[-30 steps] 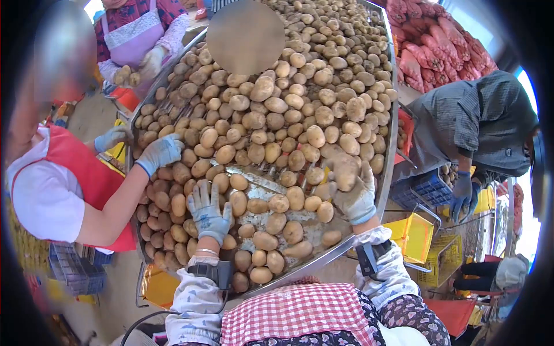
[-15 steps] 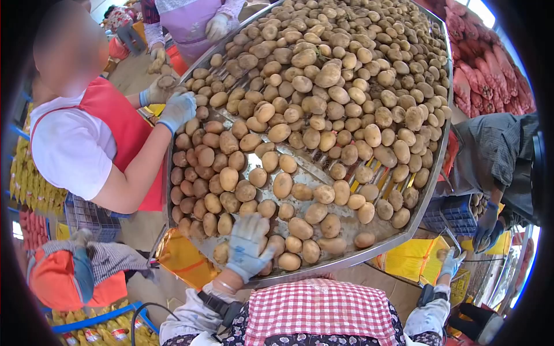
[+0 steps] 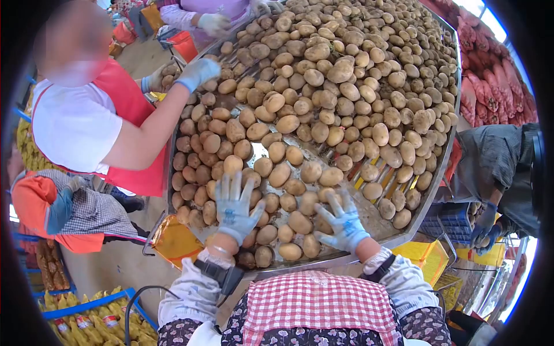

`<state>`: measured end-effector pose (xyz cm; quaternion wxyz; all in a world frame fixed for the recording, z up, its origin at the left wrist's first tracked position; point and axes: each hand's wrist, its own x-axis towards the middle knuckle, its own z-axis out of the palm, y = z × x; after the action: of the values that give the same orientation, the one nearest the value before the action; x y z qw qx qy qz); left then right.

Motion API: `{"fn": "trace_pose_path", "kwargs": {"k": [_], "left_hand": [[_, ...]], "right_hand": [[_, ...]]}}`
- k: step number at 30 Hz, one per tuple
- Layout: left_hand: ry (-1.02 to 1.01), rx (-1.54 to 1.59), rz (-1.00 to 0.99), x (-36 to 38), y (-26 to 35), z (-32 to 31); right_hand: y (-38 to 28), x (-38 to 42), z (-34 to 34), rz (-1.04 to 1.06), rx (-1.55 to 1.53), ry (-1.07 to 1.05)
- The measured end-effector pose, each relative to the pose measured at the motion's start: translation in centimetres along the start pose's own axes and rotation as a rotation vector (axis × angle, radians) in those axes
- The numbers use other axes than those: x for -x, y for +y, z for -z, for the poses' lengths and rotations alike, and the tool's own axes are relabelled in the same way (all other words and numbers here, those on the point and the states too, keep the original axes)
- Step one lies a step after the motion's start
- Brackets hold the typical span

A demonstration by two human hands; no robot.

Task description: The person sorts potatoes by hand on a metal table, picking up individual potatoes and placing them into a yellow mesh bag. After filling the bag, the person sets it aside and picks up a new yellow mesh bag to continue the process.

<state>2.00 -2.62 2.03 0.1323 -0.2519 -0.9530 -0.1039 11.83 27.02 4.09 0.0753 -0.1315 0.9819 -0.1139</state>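
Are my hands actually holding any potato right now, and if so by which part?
Nothing is held. The left hand and right hand lie spread, fingers open, flat on the potatoes at the near end of the tray.

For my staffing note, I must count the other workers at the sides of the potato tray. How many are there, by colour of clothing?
Red apron: 1
Purple apron: 1
Grey shirt: 1
Total: 3 workers beside the potato tray
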Motion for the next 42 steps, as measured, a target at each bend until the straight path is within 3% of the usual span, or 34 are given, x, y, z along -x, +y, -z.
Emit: {"fn": "trace_pose_path", "kwargs": {"k": [2,3,4,7,10,12,14,15,16,18,20,23,26,27,28,30,31,34,38,40,42], "left_hand": [[0.055,0.074,-0.042,-3.3,1.0,-0.9],[-0.035,0.089,-0.051,-4.8,1.6,-1.7],[-0.129,0.107,-0.06,-6.1,2.0,-2.1],[-0.252,0.082,0.022,-8.6,3.0,-2.5],[-0.276,0.072,-0.021,-8.9,2.0,-3.7],[-0.31,0.056,-0.074,-7.2,1.2,-3.5],[-0.267,0.112,-0.081,-3.8,1.1,-2.8],[-0.249,0.153,-0.076,-2.1,0.9,-2.4],[-0.253,0.154,-0.077,-0.4,0.8,-1.8],[-0.323,0.158,-0.019,2.4,0.4,-0.3],[-0.29,0.089,0.023,4.0,-1.1,-0.3],[-0.226,-0.017,0.092,5.7,-1.6,0.2],[-0.204,-0.092,0.131,7.1,-1.1,1.3],[-0.27,0.017,0.145,6.9,0.2,2.8],[-0.339,0.128,0.16,7.3,1.3,3.7],[-0.321,0.146,0.08,9.3,1.8,2.4],[-0.323,0.11,0.141,9.7,1.6,2.4],[-0.241,-0.057,0.271,10.5,-0.4,2.9],[-0.269,-0.142,0.329,11.7,-0.7,3.2],[-0.271,0.157,0.172,10.7,1.6,3.7],[-0.303,0.135,0.109,10.6,2.2,3.0]], "right_hand": [[0.2,-1.8,-1.4,0.079,-0.262,0.132],[0.7,-2.1,-2.4,0.056,-0.439,0.298],[1.0,-2.1,-2.7,0.059,-0.436,0.295],[1.1,-1.3,-3.3,-0.357,-1.137,0.628],[3.5,0.6,-4.2,-0.497,-1.278,0.753],[3.7,2.0,-3.2,-0.527,-1.231,0.76],[3.0,3.6,-1.5,-0.499,-0.676,0.422],[2.2,3.5,-0.2,-0.283,-0.422,0.369],[1.6,3.3,-0.2,-0.287,-0.424,0.366],[-0.1,2.6,-0.5,-0.002,-0.119,0.059],[-0.3,0.7,-0.7,-0.042,-0.129,0.019],[0.9,-2.0,-0.6,-0.029,-0.074,0.322],[2.6,-1.9,-1.5,-0.131,-0.281,0.404],[2.2,-1.1,-1.2,-0.151,-0.244,0.43],[1.8,-0.4,-1.2,-0.144,-0.246,0.423],[0.9,0.9,-1.3,0.06,-0.295,0.461],[0.5,1.1,-1.2,0.154,-0.27,0.364],[-0.2,1.2,-1.3,0.17,-0.068,0.189],[1.1,0.4,-1.3,0.023,-0.052,0.407],[0.9,0.7,-1.4,0.148,-0.104,0.498],[0.4,1.3,-1.5,0.449,-0.188,0.232]]}}
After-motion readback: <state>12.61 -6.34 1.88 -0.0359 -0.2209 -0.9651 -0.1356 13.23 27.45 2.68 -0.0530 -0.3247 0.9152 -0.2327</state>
